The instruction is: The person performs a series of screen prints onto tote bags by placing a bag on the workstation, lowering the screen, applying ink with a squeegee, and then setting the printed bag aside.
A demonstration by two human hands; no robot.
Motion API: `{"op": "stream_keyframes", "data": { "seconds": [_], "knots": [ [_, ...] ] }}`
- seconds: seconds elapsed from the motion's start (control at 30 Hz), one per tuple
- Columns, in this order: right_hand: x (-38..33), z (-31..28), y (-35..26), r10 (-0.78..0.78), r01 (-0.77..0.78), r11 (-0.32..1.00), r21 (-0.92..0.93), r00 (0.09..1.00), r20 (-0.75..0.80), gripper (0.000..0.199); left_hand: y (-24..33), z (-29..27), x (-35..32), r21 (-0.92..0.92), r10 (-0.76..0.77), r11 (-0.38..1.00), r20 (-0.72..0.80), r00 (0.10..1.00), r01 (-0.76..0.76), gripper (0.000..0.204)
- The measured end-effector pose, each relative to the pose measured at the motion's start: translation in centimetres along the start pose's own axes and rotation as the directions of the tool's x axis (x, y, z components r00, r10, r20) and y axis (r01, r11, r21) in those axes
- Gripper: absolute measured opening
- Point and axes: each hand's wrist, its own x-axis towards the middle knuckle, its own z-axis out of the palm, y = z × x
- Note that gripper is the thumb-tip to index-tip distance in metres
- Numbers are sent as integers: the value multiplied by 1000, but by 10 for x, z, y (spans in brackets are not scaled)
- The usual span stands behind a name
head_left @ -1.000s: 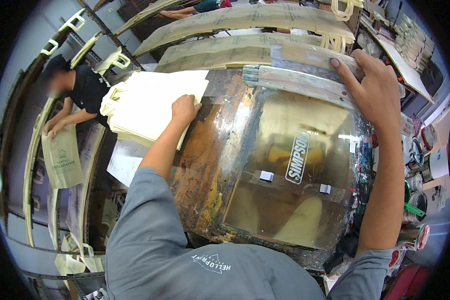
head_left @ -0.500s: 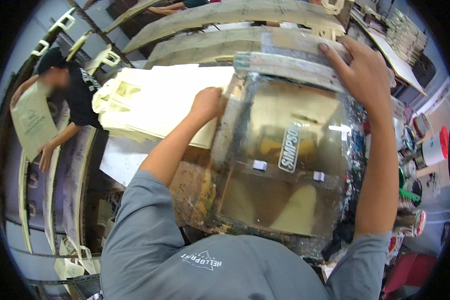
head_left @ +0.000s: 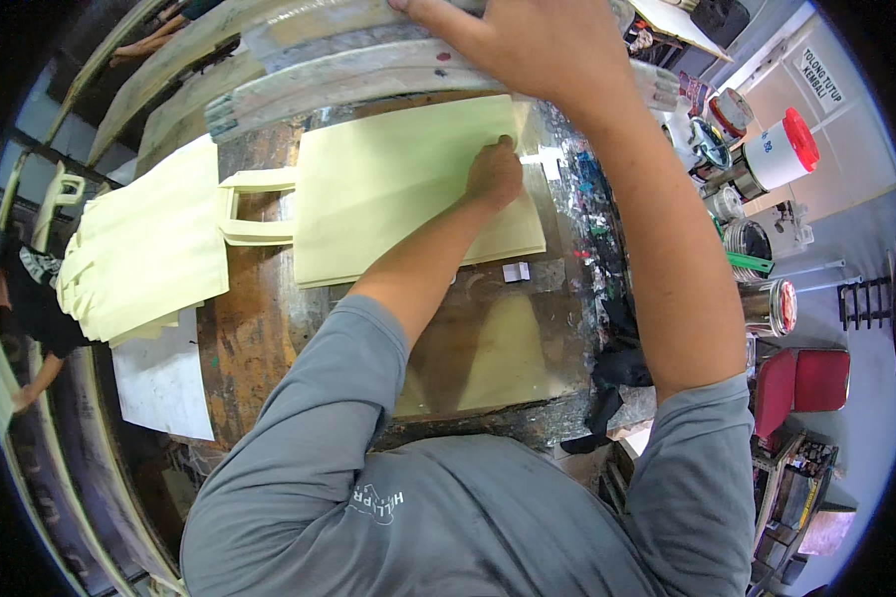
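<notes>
A pale cream tote bag (head_left: 388, 189) lies flat across the glassy, paint-stained work board, its handles pointing left. My left hand (head_left: 495, 177) is closed at the bag's right end, its curled fingers gripping the fabric. Above, my right hand (head_left: 533, 50) is wrapped over the edge of a raised, worn frame (head_left: 338, 85) that looks like a printing screen; part of that hand is cut off by the top of the view. Two small white tabs stick to the board, one of them (head_left: 516, 273) just below the bag.
A stack of similar cream bags (head_left: 149, 239) sits to the left, over a white sheet (head_left: 164, 383). Paint tins and a red-lidded white tub (head_left: 782, 149) stand on the right. A red chair (head_left: 806, 383) is beyond. At the far left a co-worker (head_left: 40, 298) stands by racks.
My left hand has moved right from the stack, bringing a bag onto the board. The frame in my right hand now appears higher and further left in view. The head view has shifted.
</notes>
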Motion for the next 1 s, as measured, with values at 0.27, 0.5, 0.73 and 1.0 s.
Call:
{"op": "stream_keyframes", "data": {
  "seconds": [0.27,0.5,0.73,1.0],
  "knots": [
    [7,-4,10,-41,43,999,-14,993,113,58,31,-87,-172,276,170,935,203,964,-223,96],
    [17,-8,-4,6,5,995,-97,994,111,64,4,-57,-231,411,270,870,62,961,-271,106],
    [4,1,-9,83,-75,989,-125,995,60,59,9,-56,-234,424,245,865,107,964,-267,107],
    [-10,19,0,-67,36,978,-206,987,-143,67,28,-119,-225,449,250,877,-123,960,-171,96]
  ]
}}
